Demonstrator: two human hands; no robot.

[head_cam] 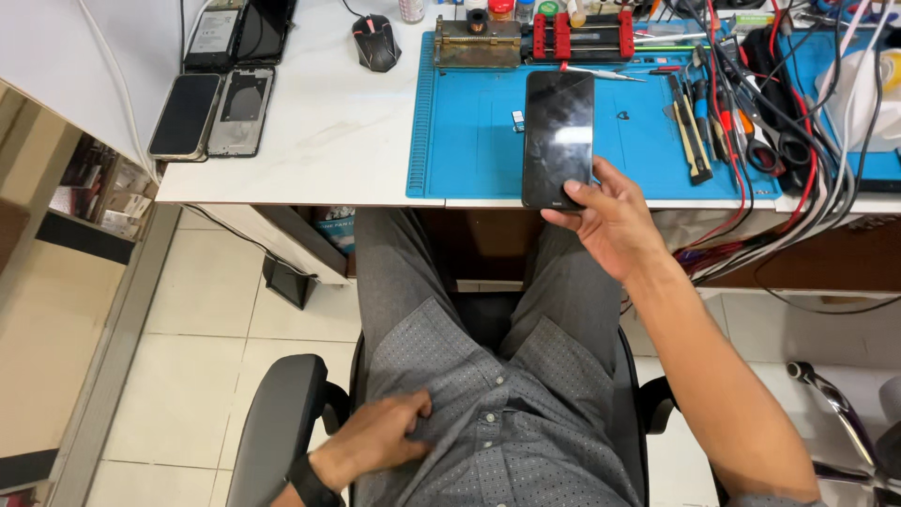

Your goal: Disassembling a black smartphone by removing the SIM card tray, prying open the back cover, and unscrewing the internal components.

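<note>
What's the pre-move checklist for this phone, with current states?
1. Right hand grips phone at its lower end: ok.
2. Phone over blue mat, not past the desk edge: mostly ok; bottom end overhangs.
3. Left hand free: not ok, it rests at the shirt.
4. Mat space beside phone clear: ok, only one small part nearby.
5. Screen intact: cannot tell, glare.
6. Tools clear of phone: ok.

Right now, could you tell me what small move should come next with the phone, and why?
Probably set the phone flat on the blue mat. The right hand grips only its lower end, over the table edge, while the left hand rests at the shirt.
</note>
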